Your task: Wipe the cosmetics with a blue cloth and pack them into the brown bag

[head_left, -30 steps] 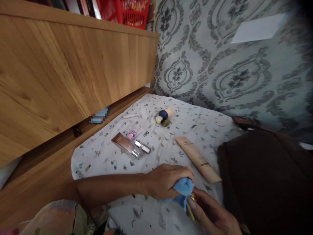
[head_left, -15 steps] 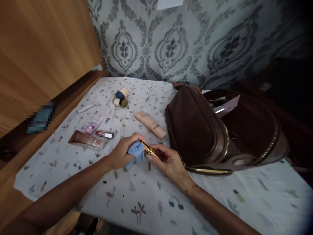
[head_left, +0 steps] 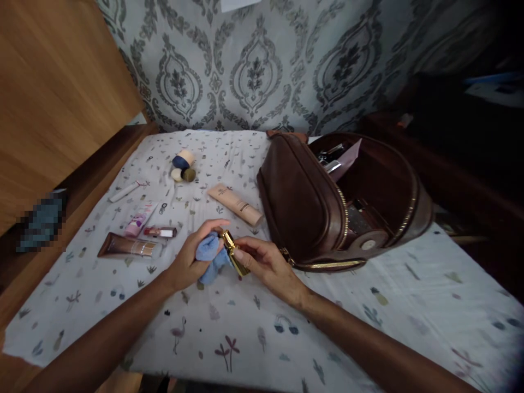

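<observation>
My left hand (head_left: 189, 261) is closed around a crumpled light blue cloth (head_left: 208, 248), part of which hangs below the fingers. A shiny gold lipstick tube (head_left: 240, 267) is pinched in my right hand (head_left: 270, 265), tilted with its upper end against the cloth. Both hands are close together above the patterned white sheet (head_left: 229, 322). Just beyond them lies a beige squeeze tube (head_left: 236, 204). To the right stands a dark brown leather bag (head_left: 298, 202), unzipped, with a pink item (head_left: 347, 159) and other small things inside.
Left on the sheet lie a brown tube (head_left: 126, 246), a small lip gloss (head_left: 160, 232), a pink-purple tube (head_left: 137, 222) and a thin white stick (head_left: 125, 191). Farther back are a blue-and-peach item (head_left: 183, 159) and a round brush (head_left: 188, 174). Wooden furniture (head_left: 69, 71) borders the left.
The gold lipstick tube has turned in my right hand, so more of its side shows. My left fingers have lifted slightly off the cloth. The whole view has shifted right.
</observation>
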{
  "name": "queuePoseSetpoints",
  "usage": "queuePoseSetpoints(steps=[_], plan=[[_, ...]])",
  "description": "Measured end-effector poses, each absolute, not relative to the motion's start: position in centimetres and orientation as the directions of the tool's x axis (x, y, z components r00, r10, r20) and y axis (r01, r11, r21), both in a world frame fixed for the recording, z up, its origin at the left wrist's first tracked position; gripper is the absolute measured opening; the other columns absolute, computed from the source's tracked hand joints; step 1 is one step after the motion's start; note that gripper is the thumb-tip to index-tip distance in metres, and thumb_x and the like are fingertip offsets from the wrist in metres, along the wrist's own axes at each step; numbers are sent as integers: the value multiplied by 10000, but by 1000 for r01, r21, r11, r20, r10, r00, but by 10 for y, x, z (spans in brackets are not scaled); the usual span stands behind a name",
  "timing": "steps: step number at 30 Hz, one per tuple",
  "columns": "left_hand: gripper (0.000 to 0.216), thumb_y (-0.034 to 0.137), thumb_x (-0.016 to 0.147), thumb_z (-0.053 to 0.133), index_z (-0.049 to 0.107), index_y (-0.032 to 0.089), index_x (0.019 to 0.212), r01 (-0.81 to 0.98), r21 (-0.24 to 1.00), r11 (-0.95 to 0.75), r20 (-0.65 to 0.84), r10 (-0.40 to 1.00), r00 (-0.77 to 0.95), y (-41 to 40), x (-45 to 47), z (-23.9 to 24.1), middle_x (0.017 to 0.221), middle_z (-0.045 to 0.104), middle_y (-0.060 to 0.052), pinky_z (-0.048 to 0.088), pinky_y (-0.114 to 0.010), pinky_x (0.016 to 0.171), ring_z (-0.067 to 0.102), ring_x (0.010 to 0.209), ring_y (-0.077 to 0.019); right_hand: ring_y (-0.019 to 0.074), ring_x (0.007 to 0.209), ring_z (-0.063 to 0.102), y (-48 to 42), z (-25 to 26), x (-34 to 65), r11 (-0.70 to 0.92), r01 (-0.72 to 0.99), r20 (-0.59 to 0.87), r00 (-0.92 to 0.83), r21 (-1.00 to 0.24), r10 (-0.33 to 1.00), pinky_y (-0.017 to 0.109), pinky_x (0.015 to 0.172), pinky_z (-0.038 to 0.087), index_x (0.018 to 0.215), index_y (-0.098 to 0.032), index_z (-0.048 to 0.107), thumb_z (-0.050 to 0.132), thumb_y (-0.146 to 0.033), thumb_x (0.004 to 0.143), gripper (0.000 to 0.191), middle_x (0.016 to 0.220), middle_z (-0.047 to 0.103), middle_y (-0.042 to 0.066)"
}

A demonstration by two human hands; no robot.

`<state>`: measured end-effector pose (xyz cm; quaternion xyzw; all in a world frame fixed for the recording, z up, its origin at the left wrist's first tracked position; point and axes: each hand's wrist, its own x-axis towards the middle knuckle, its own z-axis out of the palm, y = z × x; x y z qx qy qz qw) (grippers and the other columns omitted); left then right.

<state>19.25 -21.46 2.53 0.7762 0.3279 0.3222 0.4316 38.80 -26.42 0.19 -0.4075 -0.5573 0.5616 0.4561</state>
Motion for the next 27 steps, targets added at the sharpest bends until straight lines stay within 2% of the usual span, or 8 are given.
queuePoseSetpoints(steps=[3,7,12,15,17,21,24,27], plan=[[404,334,1014,531,457,214,1392,226,896,-383,213,815,540,-221,196,23,1177,644,-62,500,-273,903,636,1017,-172,141,783,574,-262,-2,389,130,-46,136,-169,-990,976,258,714,491,992,-176,693,675,-596,894,431,893,641,33],[438,355,1019,534,409,219,1416,212,900,-382,183,769,612,-230,202,20,1290,611,-90,490,-296,967,620,1085,-183,157,890,616,-262,-6,387,229,-50,232,-55,-972,971,263,786,519,986,-205,663,685,-519,913,324,957,643,32],[295,324,1014,535,522,197,1280,255,857,-448,218,763,609,-230,206,18,1073,636,-50,493,-271,839,610,926,-162,151,897,663,-262,-11,385,208,-184,224,-70,-961,972,271,802,534,1081,-229,595,685,-475,930,302,969,690,23],[189,248,1000,521,578,196,1173,269,793,-547,293,729,618,-225,205,19,968,601,-23,472,-258,785,586,861,-150,149,873,669,-262,-9,387,188,-185,208,-98,-965,973,277,810,524,1066,-225,597,667,-495,939,306,936,703,18],[211,182,978,501,569,199,1177,264,744,-613,333,684,649,-223,203,19,991,596,-29,471,-264,798,591,892,-158,145,844,650,-263,-6,389,203,-101,212,-88,-974,973,268,796,505,1008,-210,622,655,-510,941,309,901,691,14],[370,91,871,479,512,196,1225,305,613,-729,338,590,733,-224,198,17,1072,589,-63,474,-307,808,602,958,-204,126,729,552,-264,-1,389,195,92,193,-32,-976,981,236,669,445,839,-181,623,640,-574,921,402,784,606,1],[362,96,836,481,505,198,1183,361,546,-756,298,578,760,-226,196,17,1050,578,-64,454,-311,740,590,907,-216,114,663,476,-266,1,387,158,69,158,-15,-985,987,232,614,411,788,-182,581,637,-651,887,482,708,519,-21],[251,129,899,474,515,208,1133,344,597,-724,280,591,757,-227,197,20,1032,581,-50,448,-301,754,584,890,-198,116,674,480,-268,3,385,160,5,160,-20,-987,987,232,631,419,814,-181,583,625,-660,891,487,719,518,-20]])
